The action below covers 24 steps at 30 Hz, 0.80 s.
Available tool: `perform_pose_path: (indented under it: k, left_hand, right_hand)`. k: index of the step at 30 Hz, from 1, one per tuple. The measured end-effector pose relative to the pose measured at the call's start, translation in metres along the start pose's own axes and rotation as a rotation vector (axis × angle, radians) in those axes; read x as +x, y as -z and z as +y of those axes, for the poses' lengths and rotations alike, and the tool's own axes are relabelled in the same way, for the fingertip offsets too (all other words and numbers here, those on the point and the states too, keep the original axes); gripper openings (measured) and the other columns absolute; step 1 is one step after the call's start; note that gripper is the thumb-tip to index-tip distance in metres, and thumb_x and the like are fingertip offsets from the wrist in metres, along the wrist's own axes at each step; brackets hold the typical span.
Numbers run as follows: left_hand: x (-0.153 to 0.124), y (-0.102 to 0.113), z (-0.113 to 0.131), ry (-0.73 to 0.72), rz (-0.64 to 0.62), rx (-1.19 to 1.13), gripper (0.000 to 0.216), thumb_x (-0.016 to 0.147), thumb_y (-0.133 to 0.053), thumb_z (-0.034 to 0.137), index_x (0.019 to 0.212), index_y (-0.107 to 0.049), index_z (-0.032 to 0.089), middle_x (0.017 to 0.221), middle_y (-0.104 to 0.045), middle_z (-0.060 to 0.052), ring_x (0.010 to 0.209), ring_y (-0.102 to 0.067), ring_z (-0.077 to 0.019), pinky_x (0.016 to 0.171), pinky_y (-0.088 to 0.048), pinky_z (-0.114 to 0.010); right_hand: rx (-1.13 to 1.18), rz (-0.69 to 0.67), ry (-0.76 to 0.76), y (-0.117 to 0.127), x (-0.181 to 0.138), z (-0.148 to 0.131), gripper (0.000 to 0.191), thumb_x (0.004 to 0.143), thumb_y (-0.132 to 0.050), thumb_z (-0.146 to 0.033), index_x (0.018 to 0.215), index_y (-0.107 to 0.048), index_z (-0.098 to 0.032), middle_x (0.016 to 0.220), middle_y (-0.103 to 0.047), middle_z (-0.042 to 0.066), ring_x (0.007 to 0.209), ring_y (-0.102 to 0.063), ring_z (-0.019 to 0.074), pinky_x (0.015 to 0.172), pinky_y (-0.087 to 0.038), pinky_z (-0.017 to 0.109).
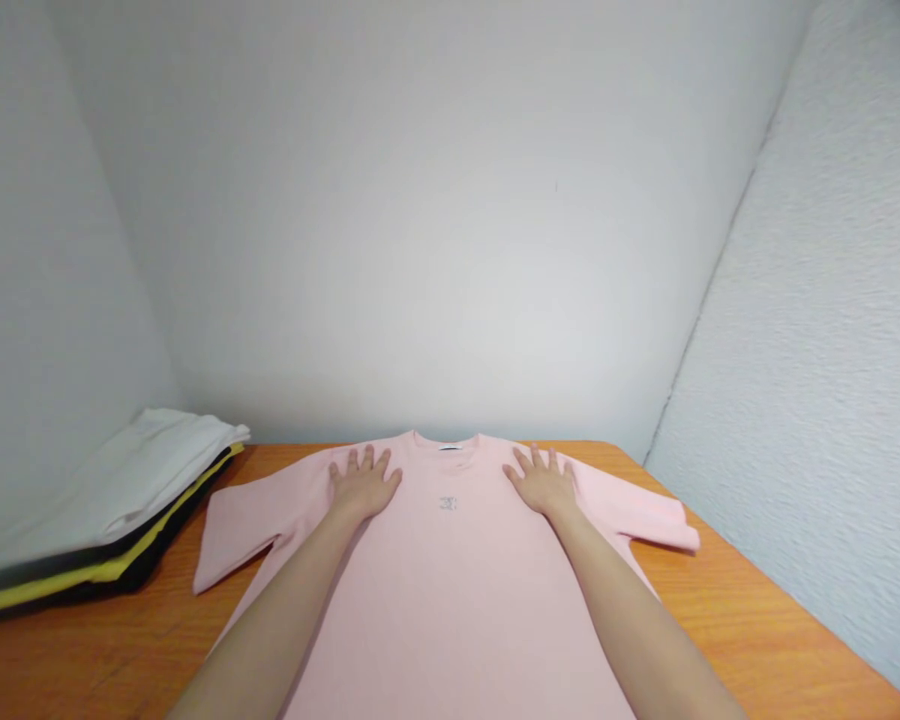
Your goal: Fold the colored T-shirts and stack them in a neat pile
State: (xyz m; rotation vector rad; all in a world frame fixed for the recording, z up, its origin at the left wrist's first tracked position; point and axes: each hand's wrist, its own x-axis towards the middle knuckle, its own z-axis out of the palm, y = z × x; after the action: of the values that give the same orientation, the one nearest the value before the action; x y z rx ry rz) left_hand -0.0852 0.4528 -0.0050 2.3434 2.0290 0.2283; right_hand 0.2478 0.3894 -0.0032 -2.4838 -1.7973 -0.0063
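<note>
A pink T-shirt [454,590] lies spread out, front side up, with its collar toward the back wall and a small grey print on the chest. My left hand [363,487] rests flat on the shirt near the left shoulder, fingers spread. On the other side of the collar, my right hand [544,482] presses flat near the right shoulder, its fingers also apart. The left sleeve lies out flat, while the end of the right sleeve looks curled or folded. The shirt's lower hem is out of view.
Folded garments in white, yellow and black form a stack [157,470] on the left of the wooden table [727,610]. A white wall [450,220] stands behind the table, and a textured wall [817,350] runs along its right edge.
</note>
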Motion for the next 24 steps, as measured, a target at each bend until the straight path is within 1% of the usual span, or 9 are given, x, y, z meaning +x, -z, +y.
perform_pose_path:
  k: [5, 7, 8, 10, 12, 14, 18, 21, 24]
  left_hand:
    - [-0.002, -0.001, -0.002, -0.013, 0.014, 0.0, 0.07, 0.089, -0.02, 0.065, 0.149, -0.032, 0.031, 0.16, -0.021, -0.009, 0.145, -0.014, -0.0414, 0.107, -0.011, -0.073]
    - [-0.007, 0.003, -0.002, -0.021, 0.029, 0.002, 0.069, 0.09, -0.022, 0.063, 0.149, -0.035, 0.028, 0.159, -0.024, -0.011, 0.144, -0.016, -0.0428, 0.106, -0.01, -0.074]
    - [-0.009, 0.006, 0.0, -0.033, 0.045, 0.006, 0.068, 0.091, -0.023, 0.06, 0.148, -0.036, 0.026, 0.158, -0.024, -0.012, 0.144, -0.015, -0.043, 0.106, -0.008, -0.074]
    - [-0.013, 0.015, 0.009, -0.1, 0.095, 0.015, 0.063, 0.094, -0.024, 0.05, 0.149, -0.034, 0.021, 0.159, -0.022, -0.012, 0.146, -0.01, -0.039, 0.11, -0.001, -0.07]
    - [-0.011, 0.023, 0.025, -0.218, 0.135, 0.021, 0.058, 0.096, -0.023, 0.041, 0.15, -0.032, 0.019, 0.161, -0.018, -0.007, 0.148, -0.005, -0.0296, 0.117, 0.002, -0.057]
    - [-0.005, 0.028, 0.047, -0.329, 0.142, 0.02, 0.056, 0.098, -0.02, 0.037, 0.149, -0.032, 0.018, 0.161, -0.019, -0.005, 0.149, -0.007, -0.0228, 0.12, -0.002, -0.048]
    - [0.01, 0.022, 0.087, -0.438, 0.089, 0.025, 0.056, 0.099, -0.016, 0.034, 0.149, -0.031, 0.014, 0.158, -0.026, -0.009, 0.147, -0.018, -0.0207, 0.119, -0.01, -0.045]
    - [0.012, 0.01, 0.096, -0.476, 0.014, 0.036, 0.056, 0.098, -0.018, 0.033, 0.148, -0.033, 0.013, 0.156, -0.031, -0.01, 0.145, -0.026, -0.0215, 0.117, -0.018, -0.047]
    - [0.01, 0.0, 0.091, -0.479, -0.033, 0.045, 0.056, 0.098, -0.018, 0.035, 0.148, -0.033, 0.015, 0.156, -0.03, -0.01, 0.144, -0.026, -0.0228, 0.115, -0.024, -0.049]
  right_hand:
    - [0.016, 0.014, 0.012, -0.002, -0.003, 0.003, 0.068, 0.092, -0.017, -0.069, 0.152, -0.022, -0.036, 0.161, -0.012, 0.003, 0.145, -0.006, 0.0384, 0.11, -0.006, 0.063]
    - [0.006, 0.066, 0.03, -0.001, -0.006, 0.003, 0.069, 0.093, -0.018, -0.068, 0.152, -0.027, -0.032, 0.16, -0.015, 0.005, 0.145, -0.007, 0.0383, 0.111, -0.004, 0.061]
    - [-0.01, 0.119, 0.047, 0.001, -0.008, 0.002, 0.068, 0.094, -0.02, -0.065, 0.151, -0.029, -0.029, 0.16, -0.016, 0.007, 0.145, -0.006, 0.0375, 0.112, -0.002, 0.06]
    - [-0.049, 0.236, 0.11, 0.005, -0.01, -0.006, 0.065, 0.097, -0.024, -0.055, 0.15, -0.033, -0.019, 0.16, -0.017, 0.01, 0.146, -0.003, 0.0345, 0.114, 0.004, 0.056]
    - [-0.048, 0.279, 0.21, 0.011, -0.012, -0.022, 0.061, 0.098, -0.026, -0.043, 0.149, -0.034, -0.011, 0.159, -0.017, 0.013, 0.147, 0.0, 0.0313, 0.115, 0.005, 0.052]
    - [0.003, 0.228, 0.335, 0.016, -0.011, -0.045, 0.06, 0.098, -0.024, -0.035, 0.15, -0.029, -0.006, 0.159, -0.015, 0.014, 0.147, -0.001, 0.0296, 0.116, 0.001, 0.05]
    - [0.061, 0.136, 0.508, 0.016, -0.008, -0.089, 0.061, 0.097, -0.022, -0.033, 0.152, -0.021, -0.007, 0.16, -0.012, 0.009, 0.147, -0.002, 0.0255, 0.118, -0.003, 0.046]
    - [0.067, 0.073, 0.548, 0.009, -0.006, -0.101, 0.06, 0.098, -0.021, -0.035, 0.152, -0.026, -0.01, 0.158, -0.02, 0.008, 0.147, -0.01, 0.0251, 0.118, -0.008, 0.046]
    - [0.075, 0.027, 0.56, -0.001, -0.005, -0.099, 0.06, 0.098, -0.02, -0.038, 0.151, -0.028, -0.011, 0.157, -0.024, 0.009, 0.145, -0.018, 0.0255, 0.116, -0.014, 0.047]
